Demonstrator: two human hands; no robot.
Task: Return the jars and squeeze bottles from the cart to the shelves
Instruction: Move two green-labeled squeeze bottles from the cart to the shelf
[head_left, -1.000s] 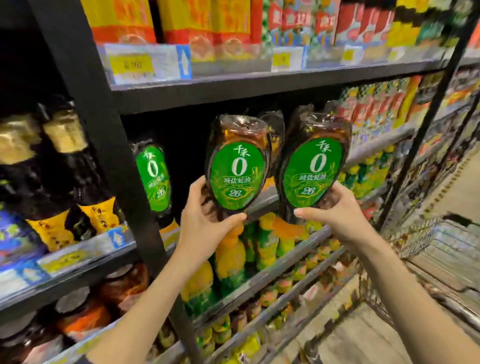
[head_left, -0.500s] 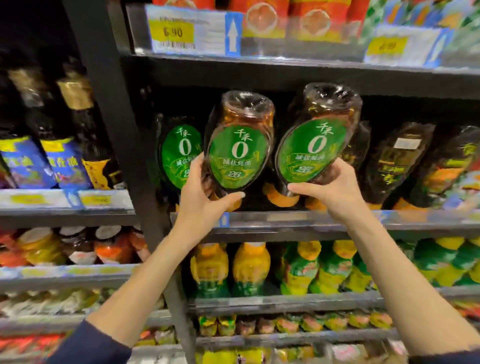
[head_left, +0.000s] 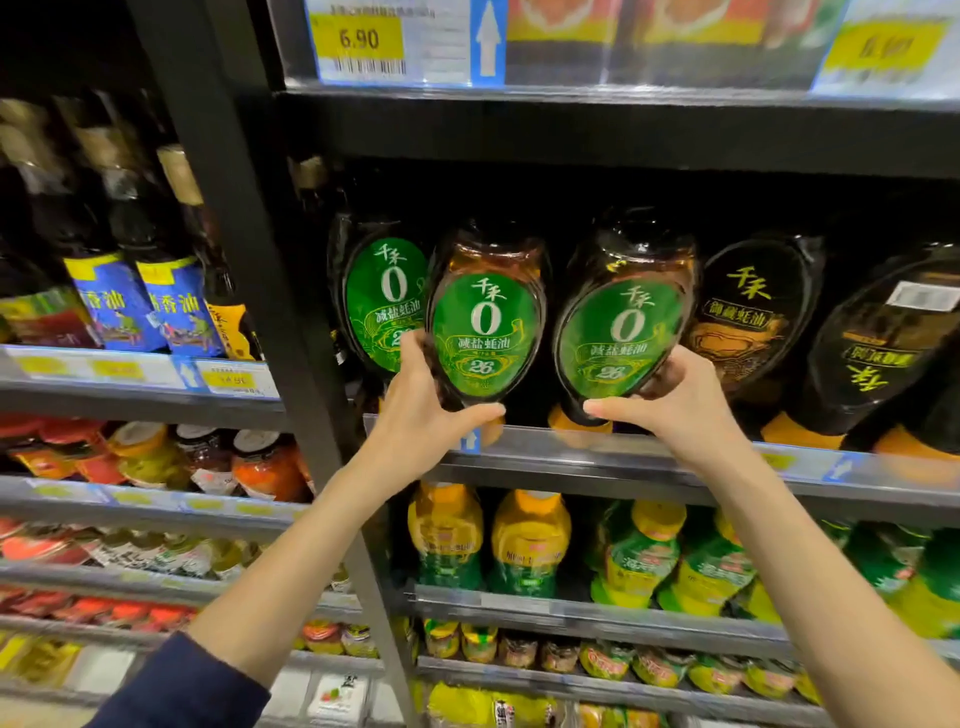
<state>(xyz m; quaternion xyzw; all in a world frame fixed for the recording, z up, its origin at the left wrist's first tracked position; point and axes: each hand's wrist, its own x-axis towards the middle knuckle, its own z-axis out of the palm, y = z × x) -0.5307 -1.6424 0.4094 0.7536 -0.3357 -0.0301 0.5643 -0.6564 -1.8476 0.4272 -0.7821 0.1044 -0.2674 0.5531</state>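
Observation:
Two dark squeeze bottles with green oval labels are held cap-down at the front of a black shelf (head_left: 649, 457). My left hand (head_left: 426, 415) grips the lower part of the left bottle (head_left: 485, 332). My right hand (head_left: 670, 400) grips the lower part of the right bottle (head_left: 623, 338), which tilts to the right. Their orange caps sit at the shelf's front lip, partly hidden by my fingers. A third green-label bottle (head_left: 376, 296) stands on the shelf just left of them.
Black-label squeeze bottles (head_left: 753, 312) fill the shelf to the right. A black upright post (head_left: 270, 312) borders the bay on the left, with dark glass bottles (head_left: 119, 301) beyond it. Yellow and green bottles (head_left: 530, 545) and jars (head_left: 260, 462) fill lower shelves.
The view has swung to face the shelf and come closer; the cart is out of sight. Both hands have carried the bottles in to the shelf's front edge.

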